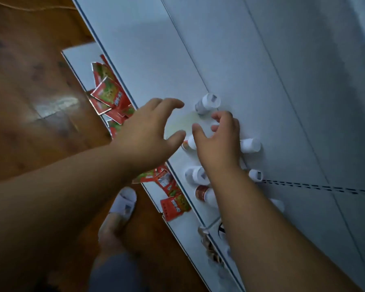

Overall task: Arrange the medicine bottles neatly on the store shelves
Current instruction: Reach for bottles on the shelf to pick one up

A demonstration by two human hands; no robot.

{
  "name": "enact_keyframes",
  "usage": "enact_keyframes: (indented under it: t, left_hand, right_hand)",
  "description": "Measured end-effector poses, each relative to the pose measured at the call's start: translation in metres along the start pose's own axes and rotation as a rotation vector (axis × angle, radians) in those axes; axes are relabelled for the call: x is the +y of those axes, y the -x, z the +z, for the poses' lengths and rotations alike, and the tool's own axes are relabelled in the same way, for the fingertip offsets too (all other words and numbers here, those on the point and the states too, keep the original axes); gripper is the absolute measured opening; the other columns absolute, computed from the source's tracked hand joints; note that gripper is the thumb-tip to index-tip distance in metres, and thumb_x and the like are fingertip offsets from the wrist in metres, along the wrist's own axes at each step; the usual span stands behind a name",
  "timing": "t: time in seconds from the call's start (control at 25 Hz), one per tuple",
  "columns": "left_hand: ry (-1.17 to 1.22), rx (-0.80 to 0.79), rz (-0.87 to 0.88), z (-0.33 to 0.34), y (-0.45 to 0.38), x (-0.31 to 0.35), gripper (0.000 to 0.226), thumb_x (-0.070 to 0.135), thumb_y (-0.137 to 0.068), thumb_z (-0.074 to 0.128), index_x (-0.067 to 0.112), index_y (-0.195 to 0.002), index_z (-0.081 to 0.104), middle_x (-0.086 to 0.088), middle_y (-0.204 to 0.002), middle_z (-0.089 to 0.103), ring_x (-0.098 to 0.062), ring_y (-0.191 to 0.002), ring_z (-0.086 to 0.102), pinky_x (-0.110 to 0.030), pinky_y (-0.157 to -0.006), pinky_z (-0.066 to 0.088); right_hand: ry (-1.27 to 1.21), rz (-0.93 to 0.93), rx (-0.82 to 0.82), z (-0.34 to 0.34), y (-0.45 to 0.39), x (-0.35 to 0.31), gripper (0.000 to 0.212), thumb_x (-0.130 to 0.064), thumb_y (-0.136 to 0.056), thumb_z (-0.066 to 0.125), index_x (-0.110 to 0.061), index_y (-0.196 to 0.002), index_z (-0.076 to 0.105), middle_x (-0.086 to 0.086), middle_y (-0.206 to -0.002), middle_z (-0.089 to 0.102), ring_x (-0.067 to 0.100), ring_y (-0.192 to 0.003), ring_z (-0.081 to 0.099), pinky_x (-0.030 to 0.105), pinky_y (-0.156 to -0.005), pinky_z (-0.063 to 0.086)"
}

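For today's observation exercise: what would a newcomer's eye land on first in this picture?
Two bare hands, the left hand and right hand, reach over a white shelf among small white bottles. Below it, bright red packets lie scattered on a lower shelf, beside the wooden floor.

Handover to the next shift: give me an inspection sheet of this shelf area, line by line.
Surface: white shelf, mostly bare at its far end.
Job's things: white medicine bottles scattered, not in a row; one bottle beyond the hands, another beside the right wrist, a red-labelled bottle nearer.
Clutter: red sachets piled loosely on the lower shelf.
Hands: left hand spread above the shelf, holding nothing; right hand curled over the bottles, grip hidden.
Cables: thin cord on the floor at the top left.
Surroundings: wooden floor; a foot in a white slipper.
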State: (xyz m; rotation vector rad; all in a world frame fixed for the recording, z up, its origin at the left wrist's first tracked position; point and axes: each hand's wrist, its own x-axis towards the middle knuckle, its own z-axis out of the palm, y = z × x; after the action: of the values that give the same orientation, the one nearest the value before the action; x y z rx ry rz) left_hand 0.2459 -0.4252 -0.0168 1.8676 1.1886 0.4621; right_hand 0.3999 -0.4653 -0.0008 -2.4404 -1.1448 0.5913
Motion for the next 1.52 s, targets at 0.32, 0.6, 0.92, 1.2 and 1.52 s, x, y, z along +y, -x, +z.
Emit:
enact_keyframes:
  t: [0.32, 0.6, 0.92, 1.2, 1.52]
  left_hand:
    - [0.149, -0.063, -0.018, 0.083, -0.085, -0.072, 0.056, 0.045, -0.091, 0.057, 0.035, -0.142, 0.036, 0.005, -0.141, 0.045, -0.015, -0.123, 0.047, -0.035, -0.093, 0.047]
    - [0.196, -0.068, -0.046, 0.091, -0.105, -0.082, 0.053, 0.042, -0.093, 0.056, 0.034, -0.141, 0.038, 0.005, -0.14, 0.045, -0.014, -0.121, 0.047, -0.036, -0.094, 0.047]
    - [0.328, 0.017, -0.195, -0.037, -0.024, -0.034, 0.045, 0.047, -0.1, 0.041, 0.026, -0.139, 0.044, 0.006, -0.136, 0.05, -0.008, -0.119, 0.048, -0.018, -0.086, 0.038]
    - [0.135, -0.139, 0.014, -0.17, 0.094, 0.043, 0.063, 0.06, -0.093, 0.029, 0.02, -0.138, 0.047, 0.006, -0.132, 0.053, 0.003, -0.115, 0.044, -0.004, -0.089, 0.032]
    - [0.106, -0.453, 0.293, -0.197, 0.151, 0.156, 0.075, 0.076, -0.081, 0.025, 0.031, -0.137, 0.045, 0.018, -0.132, 0.051, 0.01, -0.117, 0.046, -0.007, -0.088, 0.035]
  right_hand:
    - [0.115, 0.196, 0.074, 0.075, -0.13, 0.052, 0.067, -0.042, -0.088, 0.068, -0.031, -0.143, 0.032, 0.008, -0.131, 0.041, 0.019, -0.091, 0.044, 0.026, -0.08, 0.036]
    - [0.046, 0.069, 0.163, 0.083, -0.179, 0.055, 0.045, -0.029, -0.085, 0.073, -0.018, -0.111, 0.037, 0.002, -0.114, 0.056, 0.019, -0.09, 0.059, 0.022, -0.071, 0.039]
    - [-1.023, 0.412, -0.212, 0.043, -0.028, -0.047, 0.052, -0.046, -0.069, 0.082, -0.018, -0.109, 0.062, 0.005, -0.099, 0.07, 0.021, -0.091, 0.072, 0.039, -0.079, 0.059]
    - [-1.248, 0.502, -0.182, -0.042, 0.123, -0.153, 0.055, -0.058, -0.069, 0.076, -0.014, -0.097, 0.06, 0.012, -0.082, 0.064, 0.027, -0.075, 0.068, 0.051, -0.081, 0.057]
    - [-1.41, 0.484, 0.124, -0.172, 0.248, -0.148, 0.079, -0.058, -0.057, 0.085, -0.014, -0.117, 0.059, 0.015, -0.113, 0.069, 0.035, -0.101, 0.069, 0.064, -0.086, 0.053]
